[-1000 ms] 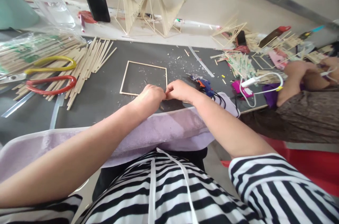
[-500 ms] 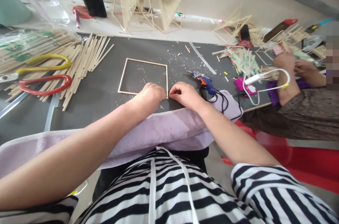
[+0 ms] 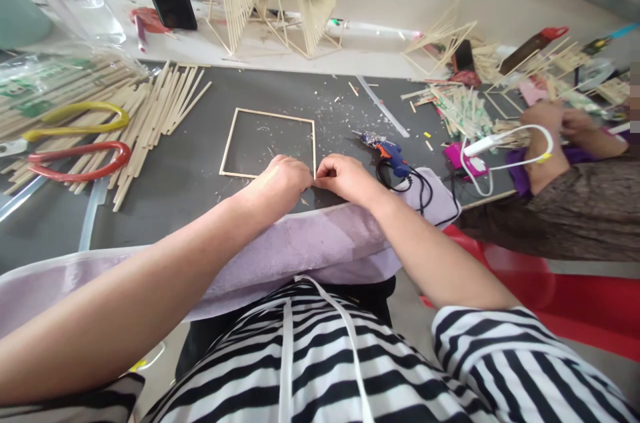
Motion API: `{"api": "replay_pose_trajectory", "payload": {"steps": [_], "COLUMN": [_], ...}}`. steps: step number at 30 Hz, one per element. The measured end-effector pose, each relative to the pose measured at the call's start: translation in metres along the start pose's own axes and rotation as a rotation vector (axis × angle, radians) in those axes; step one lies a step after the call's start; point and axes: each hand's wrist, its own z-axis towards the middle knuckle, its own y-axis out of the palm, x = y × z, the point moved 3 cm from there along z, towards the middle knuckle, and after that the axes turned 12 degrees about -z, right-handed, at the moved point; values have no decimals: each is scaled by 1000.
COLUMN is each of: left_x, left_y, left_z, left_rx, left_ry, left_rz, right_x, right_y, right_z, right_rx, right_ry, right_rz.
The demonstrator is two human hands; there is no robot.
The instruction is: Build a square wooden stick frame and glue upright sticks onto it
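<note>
A four-sided frame of thin wooden sticks (image 3: 274, 114) lies flat on the dark grey table. My left hand (image 3: 286, 183) is closed over its near side, close to the near right corner, and hides part of that stick. At the same corner, my right hand (image 3: 345, 176) pinches with thumb and index finger against the frame's end. The fingertips of both hands almost meet there. A blue and orange glue gun (image 3: 393, 157) rests on the table beyond my right hand, its black cord looping toward me.
Loose sticks (image 3: 150, 123), yellow-handled scissors (image 3: 80, 117) and red-handled scissors (image 3: 83, 161) lie at left. Stick models (image 3: 245, 3) stand against the wall. A glue stick (image 3: 383, 106) lies among scraps. At right are a pink plug block (image 3: 463, 159) and another person's hands (image 3: 545, 133). Lilac cloth (image 3: 300, 243) covers the near edge.
My right hand has shifted slightly left, its fingertips now at the frame's near right corner. My left hand stays on the near side. The view has moved a little.
</note>
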Motion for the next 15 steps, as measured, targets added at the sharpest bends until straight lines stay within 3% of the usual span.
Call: {"api": "replay_pose_trajectory", "payload": {"steps": [8, 15], "left_x": [0, -2], "left_y": [0, 2], "left_z": [-1, -1], "left_rx": [14, 14], "left_ry": [6, 11], "left_rz": [-19, -36], "right_x": [-11, -4], "right_y": [-7, -13], "right_z": [10, 11], "right_rx": [-161, -242], "right_ry": [169, 127], "right_rz": [-81, 18]}}
